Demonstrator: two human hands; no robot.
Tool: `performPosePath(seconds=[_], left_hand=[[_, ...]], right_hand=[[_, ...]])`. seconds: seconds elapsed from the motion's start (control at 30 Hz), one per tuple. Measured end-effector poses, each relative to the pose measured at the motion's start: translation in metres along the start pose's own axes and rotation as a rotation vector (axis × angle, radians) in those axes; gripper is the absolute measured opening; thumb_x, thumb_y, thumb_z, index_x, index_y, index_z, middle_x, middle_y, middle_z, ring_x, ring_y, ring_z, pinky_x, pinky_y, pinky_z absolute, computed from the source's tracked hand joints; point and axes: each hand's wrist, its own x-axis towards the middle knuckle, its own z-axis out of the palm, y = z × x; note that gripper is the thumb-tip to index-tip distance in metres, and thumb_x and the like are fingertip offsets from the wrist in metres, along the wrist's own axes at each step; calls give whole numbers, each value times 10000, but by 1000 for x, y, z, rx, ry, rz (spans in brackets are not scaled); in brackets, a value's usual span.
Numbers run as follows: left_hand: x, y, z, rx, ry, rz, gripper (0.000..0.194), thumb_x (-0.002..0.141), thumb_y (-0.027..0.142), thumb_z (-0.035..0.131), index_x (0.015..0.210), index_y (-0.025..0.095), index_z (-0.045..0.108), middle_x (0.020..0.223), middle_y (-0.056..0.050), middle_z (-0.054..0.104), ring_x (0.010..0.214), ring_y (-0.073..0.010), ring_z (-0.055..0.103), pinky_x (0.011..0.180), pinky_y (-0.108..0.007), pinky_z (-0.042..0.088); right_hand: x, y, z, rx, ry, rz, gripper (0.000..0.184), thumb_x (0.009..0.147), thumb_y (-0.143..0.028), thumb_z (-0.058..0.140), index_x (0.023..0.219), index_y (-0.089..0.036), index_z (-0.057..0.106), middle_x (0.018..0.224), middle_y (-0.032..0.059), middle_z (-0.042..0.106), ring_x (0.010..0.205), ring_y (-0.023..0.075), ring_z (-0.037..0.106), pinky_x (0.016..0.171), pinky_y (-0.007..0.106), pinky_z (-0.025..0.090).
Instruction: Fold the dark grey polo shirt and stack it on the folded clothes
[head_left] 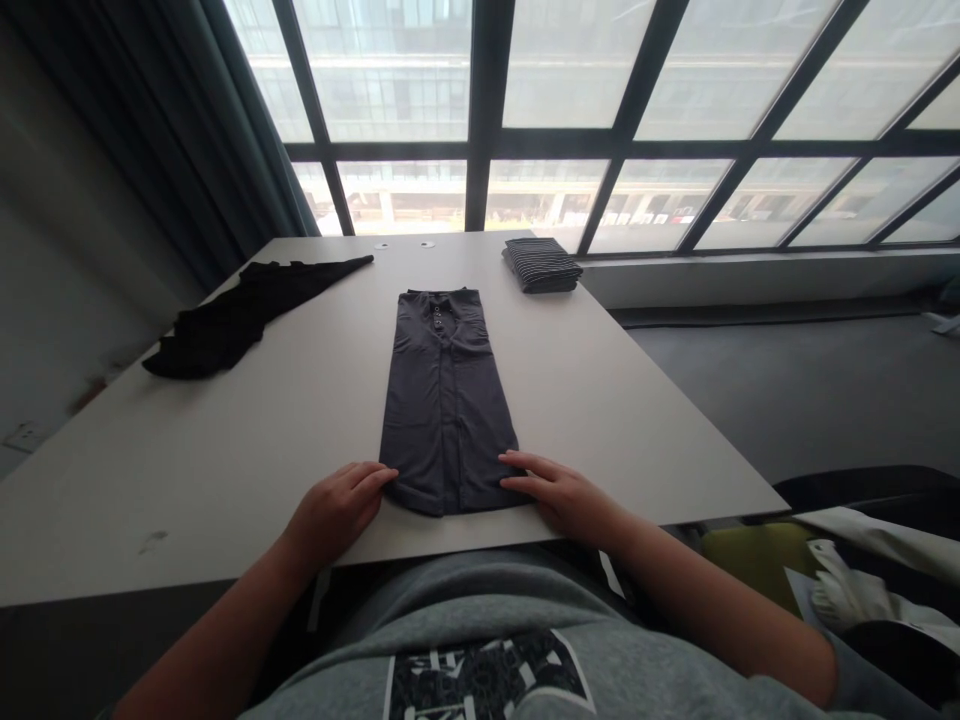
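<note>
Your grey garment [420, 410] lies folded in a long strip near the table's [300, 420] front edge. Your left hand [339, 508] touches its near left corner, fingers bunched, though whether they grip I can't tell; your right hand [564, 498], fingers parted, rests on its near right corner.

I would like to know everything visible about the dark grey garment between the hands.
The dark grey garment looks like soft fabric, folded into a long, narrow panel with small buttons near its far end and lines down its middle. It lies flat on the white table, slightly wrinkled. The left hand and right hand touch its sides near the close end.
</note>
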Motion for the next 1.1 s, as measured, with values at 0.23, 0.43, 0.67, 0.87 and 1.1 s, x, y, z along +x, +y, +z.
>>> performPosePath(seconds=[0.23, 0.43, 0.67, 0.87, 1.1], left_hand=[[10, -7, 7, -170, -45, -90, 501, 792, -23, 465, 1171, 211, 695, 1113, -60, 733, 1050, -196, 671, 975, -357, 572], [5, -10, 12, -151, -74, -74, 460, 745, 13, 526, 1101, 220, 730, 1161, -70, 756, 1129, -233, 670, 1028, -414, 548], [4, -5, 16, -241, -74, -8, 332, 937, 152, 551, 1207, 232, 726, 1200, -62, 787, 1152, -210, 738, 1070, -395, 572], [3, -5, 7, -265, -105, -41, 283, 999, 244, 566, 1223, 230, 739, 1202, -61, 789, 1121, -201, 760, 1016, -335, 609], [2, 7, -19, -311, -210, -27, 271, 1047, 307, 534, 1210, 247, 742, 1121, -33, 811, 985, -176, 792, 893, -252, 622]], right_hand=[[13, 9, 12, -56, 60, 30, 412, 895, -65, 613, 1234, -258, 744, 1365, 83, 684, 1340, 252, 599, 1147, 467, 523], [22, 9, 18, -132, 66, 172, 512, 879, -30, 534, 1293, -271, 715, 1320, 86, 696, 1229, 238, 652, 1226, 560, 392], [25, 9, 17, -110, 26, 161, 607, 815, -134, 698, 1405, -267, 642, 1364, 113, 667, 1353, 281, 582, 1275, 628, 273], [17, 14, 12, 29, 71, 12, 389, 936, -117, 566, 1282, -245, 692, 1206, 66, 754, 1172, 191, 709, 1249, 493, 398], [7, -3, -10, 173, -32, 79, 288, 1028, -240, 523, 1235, -256, 723, 1126, 44, 784, 1042, 176, 755, 1001, 322, 583]])
